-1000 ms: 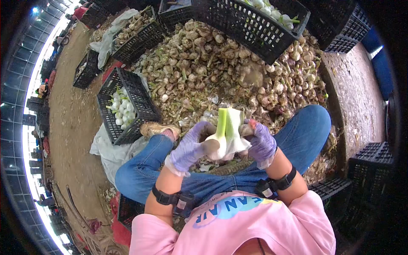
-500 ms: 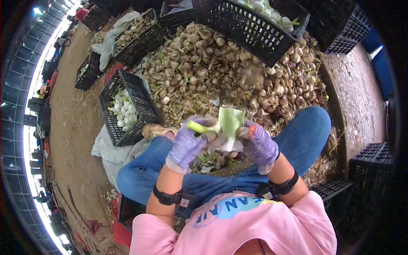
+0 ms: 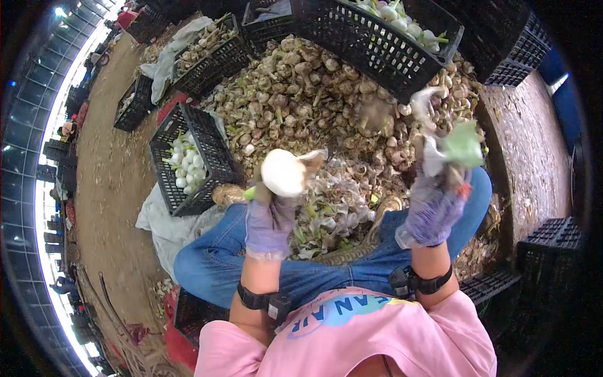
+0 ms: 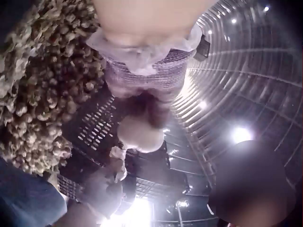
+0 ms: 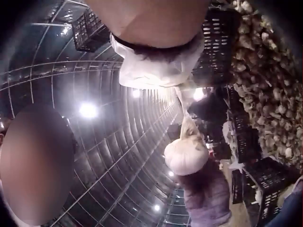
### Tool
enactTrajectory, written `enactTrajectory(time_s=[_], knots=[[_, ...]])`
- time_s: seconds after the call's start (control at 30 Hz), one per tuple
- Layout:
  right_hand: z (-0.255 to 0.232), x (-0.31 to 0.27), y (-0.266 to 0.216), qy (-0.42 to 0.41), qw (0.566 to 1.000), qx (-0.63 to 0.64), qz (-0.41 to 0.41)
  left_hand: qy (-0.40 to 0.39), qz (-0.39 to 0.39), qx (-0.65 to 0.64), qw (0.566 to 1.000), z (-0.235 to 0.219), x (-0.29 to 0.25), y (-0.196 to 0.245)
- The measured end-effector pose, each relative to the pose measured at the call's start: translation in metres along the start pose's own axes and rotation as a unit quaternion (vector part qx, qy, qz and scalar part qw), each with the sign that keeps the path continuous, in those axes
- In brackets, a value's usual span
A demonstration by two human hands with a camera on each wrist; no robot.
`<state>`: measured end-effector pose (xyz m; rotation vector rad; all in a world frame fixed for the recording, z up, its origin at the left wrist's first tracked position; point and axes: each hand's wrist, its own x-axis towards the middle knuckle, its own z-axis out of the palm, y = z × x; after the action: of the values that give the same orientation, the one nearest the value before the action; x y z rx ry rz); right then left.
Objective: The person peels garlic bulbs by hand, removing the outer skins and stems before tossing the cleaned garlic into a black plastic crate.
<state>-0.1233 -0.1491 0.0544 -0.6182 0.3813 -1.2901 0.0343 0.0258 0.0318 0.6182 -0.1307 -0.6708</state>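
Purple-wrapped over a clear glove, my left hand point(image 3: 271, 223) grips a white garlic bulb point(image 3: 282, 173) by its green stalk point(image 3: 250, 193), which pokes out between the fingers. A brownish strip of skin trails from the bulb's right side. In the left wrist view the bulb point(image 4: 139, 135) hangs below the fingers. My right hand point(image 3: 433, 210), wrapped the same way, is apart at the right over the knee. It holds peeled garlic skin point(image 3: 461, 146), green and white and blurred by motion. The right wrist view shows the left hand point(image 5: 206, 196) with the bulb point(image 5: 187, 157).
A heap of unpeeled garlic point(image 3: 301, 88) lies ahead, with loose peelings point(image 3: 336, 201) between the legs. One black crate point(image 3: 217, 157) of clean bulbs stands at the left; another crate point(image 3: 377, 53) sits at the back right. More crates point(image 3: 549, 239) stand at the right.
My hands have moved apart. The left has turned up with the bulb, now bare and white; the right has swung right and up with the skin pulled from it.
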Motion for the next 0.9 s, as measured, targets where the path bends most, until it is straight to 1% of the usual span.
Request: enactTrajectory(time_s=[0.07,0.1,0.13,0.17,0.2,0.23,0.27,0.3,0.33,0.37,0.4,0.43,0.47,0.5,0.53,0.6,0.63,0.67,0.7,0.73,0.77,0.8,0.83,0.87,0.9], knots=[[0.001,-0.011,0.002,-0.055,0.998,-0.043,-0.004,0.020,-0.023,-0.092,0.995,-0.009,0.004,0.002],[0.004,-0.012,0.000,-0.165,0.962,-0.203,0.082,0.020,-0.021,-0.092,0.995,-0.011,0.004,-0.001],[0.008,-0.014,-0.003,-0.267,0.881,-0.355,0.162,0.047,-0.032,-0.100,0.993,-0.011,0.004,-0.006],[0.002,-0.019,0.011,-0.336,0.832,-0.440,0.033,0.074,-0.045,-0.107,0.990,-0.011,0.004,-0.011],[-0.001,-0.024,0.029,-0.396,0.757,-0.512,-0.095,0.076,-0.048,-0.108,0.990,-0.011,0.004,-0.016],[0.000,-0.028,0.039,-0.395,0.756,-0.514,-0.091,0.086,-0.082,-0.061,0.991,-0.011,0.002,-0.021],[0.003,-0.033,0.046,-0.405,0.760,-0.497,-0.106,0.098,-0.118,-0.013,0.988,-0.011,-0.001,-0.026],[0.003,-0.037,0.052,-0.415,0.764,-0.480,-0.120,0.098,-0.128,-0.002,0.987,0.007,-0.006,-0.029],[-0.002,-0.033,0.055,-0.414,0.764,-0.480,-0.116,0.128,-0.178,0.026,0.975,-0.007,-0.005,-0.035],[-0.004,-0.026,0.055,-0.430,0.796,-0.425,-0.013,0.101,-0.193,0.026,0.976,-0.010,-0.002,-0.035],[-0.002,-0.020,0.056,-0.439,0.816,-0.364,0.090,0.074,-0.206,0.026,0.975,-0.014,0.001,-0.033],[0.004,-0.025,0.056,-0.249,0.921,-0.121,0.275,0.081,-0.207,0.025,0.975,-0.018,0.003,-0.032],[0.005,-0.011,0.062,-0.197,0.938,-0.088,0.272,0.085,-0.176,0.055,0.979,-0.023,0.006,-0.032],[-0.006,0.006,0.069,-0.167,0.941,-0.053,0.288,0.089,-0.143,0.085,0.982,-0.026,0.009,-0.031],[-0.018,0.019,0.075,-0.136,0.943,-0.017,0.303,0.093,-0.142,0.084,0.982,-0.031,0.014,-0.027],[-0.024,0.021,0.082,-0.212,0.932,-0.105,0.276,0.154,-0.119,0.119,0.974,-0.040,0.032,-0.011],[-0.027,0.015,0.088,-0.192,0.908,-0.221,0.299,0.208,-0.044,0.133,0.968,-0.040,0.041,-0.001],[-0.041,0.011,0.097,-0.227,0.887,-0.228,0.331,0.212,0.014,0.144,0.966,-0.066,0.054,0.015],[-0.044,0.008,0.100,-0.244,0.855,-0.276,0.365,0.230,0.134,0.267,0.926,-0.049,0.064,0.036],[-0.048,0.005,0.104,-0.259,0.818,-0.323,0.399,0.249,0.230,0.331,0.881,-0.055,0.074,0.054],[-0.056,-0.001,0.110,-0.270,0.807,-0.354,0.389,0.330,0.264,0.394,0.816,-0.081,0.076,0.071],[-0.065,-0.005,0.121,-0.280,0.795,-0.382,0.378,0.318,0.365,0.465,0.741,-0.061,0.088,0.076],[-0.076,-0.007,0.134,-0.331,0.760,-0.442,0.343,0.318,0.382,0.527,0.690,-0.073,0.099,0.081],[-0.076,-0.005,0.139,-0.330,0.759,-0.440,0.349,0.316,0.395,0.585,0.634,-0.079,0.111,0.084],[-0.073,0.000,0.142,-0.414,0.706,-0.484,0.311,0.274,0.315,0.611,0.673,-0.083,0.123,0.076]])
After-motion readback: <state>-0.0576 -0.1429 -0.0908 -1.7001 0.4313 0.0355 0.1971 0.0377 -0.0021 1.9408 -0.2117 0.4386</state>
